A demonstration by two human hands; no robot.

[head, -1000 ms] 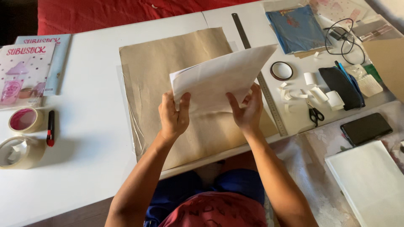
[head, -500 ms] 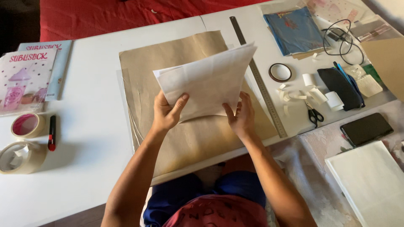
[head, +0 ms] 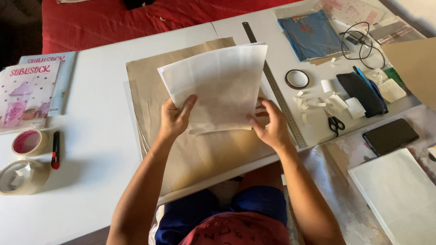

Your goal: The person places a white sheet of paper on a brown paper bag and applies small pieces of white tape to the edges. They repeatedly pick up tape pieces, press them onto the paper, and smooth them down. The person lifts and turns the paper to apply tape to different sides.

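At the far left of the white worktop [head: 91,149], a clear tape roll [head: 17,177] is seen nearest, with a pink tape roll [head: 28,142] and a red-and-black marker [head: 55,149] just beyond it, and two pink and blue booklets [head: 29,93] farther back. A large brown paper sheet [head: 200,154] is spread flat in the middle of the worktop. Above it, a white paper sheet [head: 218,86] is held up and slightly tilted. Its lower left corner is gripped by the left hand [head: 175,119], the fingers [head: 187,105] being clamped on the sheet with the thumb behind. Its lower right edge is pinched by the right hand [head: 270,127], whose fingers are closed on the paper. A long metal ruler [head: 277,93] is laid just right of the brown sheet. Farther right, a thin tape ring [head: 297,79], cut paper scraps [head: 329,100], small scissors [head: 335,123], a dark pouch [head: 362,93], a blue folder [head: 311,34] and a black phone [head: 390,135] are seen, with a white board [head: 399,195] nearest.
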